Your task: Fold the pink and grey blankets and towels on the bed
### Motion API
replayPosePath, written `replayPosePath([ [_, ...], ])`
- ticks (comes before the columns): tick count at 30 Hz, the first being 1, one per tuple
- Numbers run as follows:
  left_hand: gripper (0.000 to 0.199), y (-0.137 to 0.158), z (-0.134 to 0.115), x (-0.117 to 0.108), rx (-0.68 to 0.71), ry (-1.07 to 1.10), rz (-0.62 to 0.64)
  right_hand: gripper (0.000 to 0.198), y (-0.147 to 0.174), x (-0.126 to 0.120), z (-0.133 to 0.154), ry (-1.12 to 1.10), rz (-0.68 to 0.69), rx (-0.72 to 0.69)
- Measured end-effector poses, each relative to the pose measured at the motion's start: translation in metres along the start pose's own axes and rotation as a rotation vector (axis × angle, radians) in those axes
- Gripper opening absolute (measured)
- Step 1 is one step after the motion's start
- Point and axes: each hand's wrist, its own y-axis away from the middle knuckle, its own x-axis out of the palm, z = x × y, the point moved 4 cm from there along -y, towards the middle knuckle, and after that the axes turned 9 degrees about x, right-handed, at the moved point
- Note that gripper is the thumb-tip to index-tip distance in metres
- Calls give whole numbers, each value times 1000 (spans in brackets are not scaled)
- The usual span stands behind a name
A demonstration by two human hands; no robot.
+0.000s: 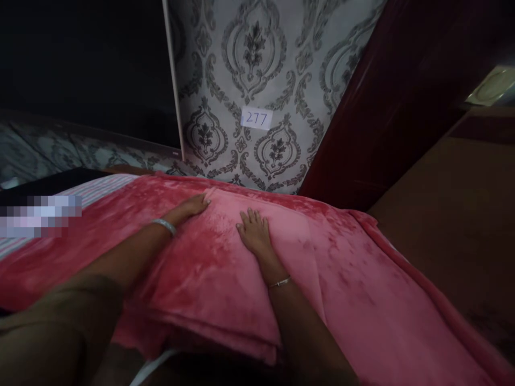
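Observation:
A plush pink-red blanket (354,279) is spread over a raised surface, with a part of it folded over on itself in the middle. At the far left corner of that folded layer, my left hand (196,205) has its fingers closed on the blanket's edge. My right hand (255,231) lies flat on the folded layer a little to the right, palm down and fingers apart, holding nothing. The near edge of the fold hangs close to my body, in shadow.
Striped cloth (108,185) shows beyond the blanket at the left. A dark screen (88,69) hangs on the patterned wall (253,48), beside a paper label marked 277 (256,118). Dark red wood (362,107) rises at the right, above a brown floor (450,214).

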Motion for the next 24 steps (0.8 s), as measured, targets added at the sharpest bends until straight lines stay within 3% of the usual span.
replayPosePath([
  [3,78,30,-28,-5,23,-97,5,58,-1,1,-1,5,6,0],
  [7,69,117,-98,24,428,-303,100,57,0,0,-2,4,10,1],
  [10,70,191,-124,58,604,-343,277,58,2,0,-2,2,-15,-3],
  [12,68,219,-121,68,612,-373,278,58,2,0,-2,6,-18,-1],
  [14,66,230,-106,65,559,-413,230,58,1,0,-3,9,-11,3],
  [19,68,231,-61,27,381,-504,100,58,1,-1,-3,7,4,5],
  [24,68,245,-30,0,291,-523,53,58,1,0,-3,7,2,1],
])
